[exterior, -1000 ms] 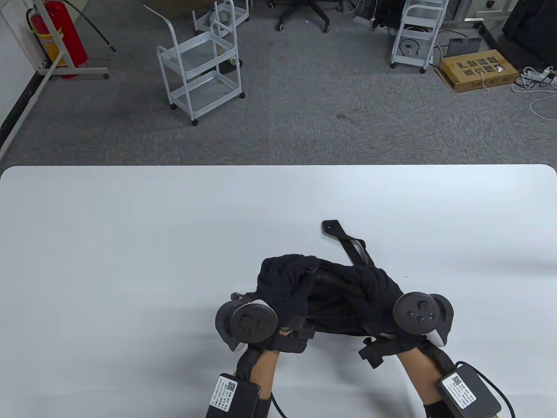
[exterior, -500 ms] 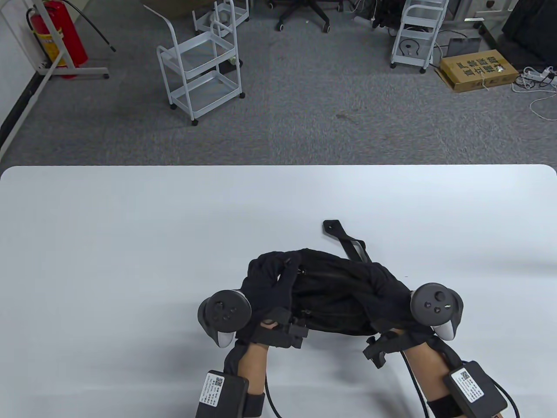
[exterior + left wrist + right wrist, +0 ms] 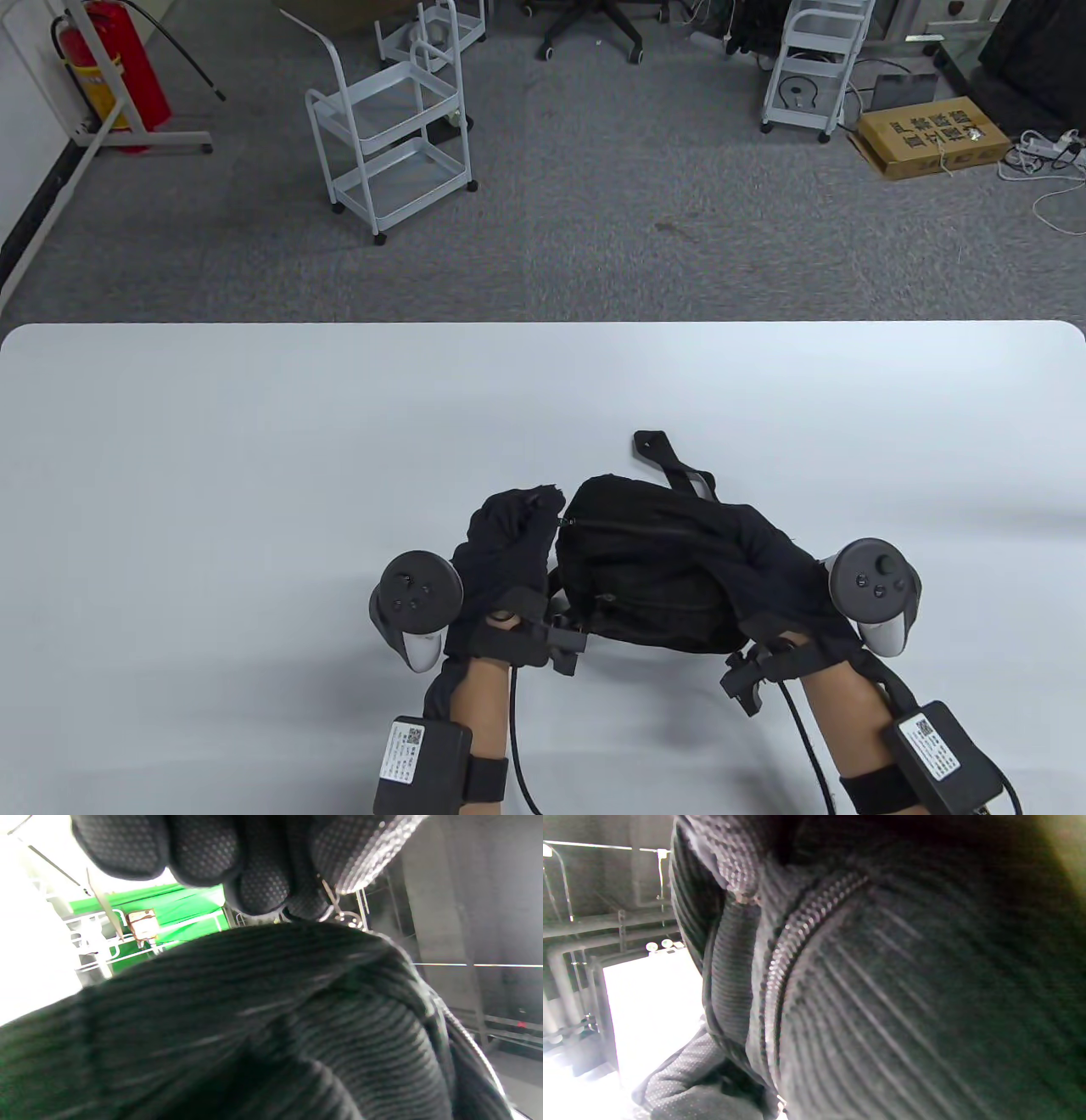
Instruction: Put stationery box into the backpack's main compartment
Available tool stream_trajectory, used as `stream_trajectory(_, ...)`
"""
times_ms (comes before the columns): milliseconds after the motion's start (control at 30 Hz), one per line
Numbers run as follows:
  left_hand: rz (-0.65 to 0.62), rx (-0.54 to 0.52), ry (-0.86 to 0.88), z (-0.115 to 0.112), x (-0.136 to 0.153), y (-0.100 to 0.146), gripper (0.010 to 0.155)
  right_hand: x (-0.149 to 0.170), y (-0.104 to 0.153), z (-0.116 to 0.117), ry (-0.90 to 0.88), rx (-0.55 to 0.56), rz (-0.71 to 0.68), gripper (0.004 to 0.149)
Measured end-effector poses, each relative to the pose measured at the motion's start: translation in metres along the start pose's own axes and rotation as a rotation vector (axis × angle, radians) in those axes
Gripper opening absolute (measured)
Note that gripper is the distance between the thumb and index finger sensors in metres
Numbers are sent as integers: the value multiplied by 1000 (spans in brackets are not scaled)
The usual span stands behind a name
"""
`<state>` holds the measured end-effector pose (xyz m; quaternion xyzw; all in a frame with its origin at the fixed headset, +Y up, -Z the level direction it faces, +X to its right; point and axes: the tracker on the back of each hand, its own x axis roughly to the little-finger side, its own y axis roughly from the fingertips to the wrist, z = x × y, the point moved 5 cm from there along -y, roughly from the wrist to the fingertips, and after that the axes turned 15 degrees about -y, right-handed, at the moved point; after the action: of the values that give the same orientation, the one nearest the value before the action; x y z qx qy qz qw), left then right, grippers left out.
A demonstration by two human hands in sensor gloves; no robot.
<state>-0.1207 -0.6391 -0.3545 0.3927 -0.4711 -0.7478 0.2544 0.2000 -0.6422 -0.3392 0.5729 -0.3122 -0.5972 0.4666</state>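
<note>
Black backpack (image 3: pixel 670 569) between gloved hands

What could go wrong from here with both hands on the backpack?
The left hand pinches a small metal zipper pull with its fingertips; it could slip. The backpack is soft and slumped on the table, so it may shift under the right hand. No stationery box is visible.

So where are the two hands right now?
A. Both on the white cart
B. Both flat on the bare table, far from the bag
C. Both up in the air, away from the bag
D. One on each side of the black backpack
D: in the table view the left hand is against the left end of the black backpack and the right hand lies on its right end, on the white table.
</note>
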Motion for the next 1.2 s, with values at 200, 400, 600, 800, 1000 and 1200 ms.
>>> stream_trajectory(200,71,64,38,-5,17,-2,39,-2,-1,-5,-58,3,4,47)
stream_trajectory(400,111,156,81,-10,32,-4,39,-4,-2,-8,-136,4,16,47)
stream_trajectory(600,148,377,-2,-31,42,-4,39,-6,-5,-20,-249,9,48,46)
stream_trajectory(800,90,305,-167,-23,22,-6,43,0,-9,-25,-239,11,104,47)
stream_trajectory(1000,5,216,-415,6,16,-5,59,17,-34,-21,-177,49,198,49)
stream_trajectory(1200,-34,224,-467,16,26,5,68,51,-80,-4,-170,79,352,50)
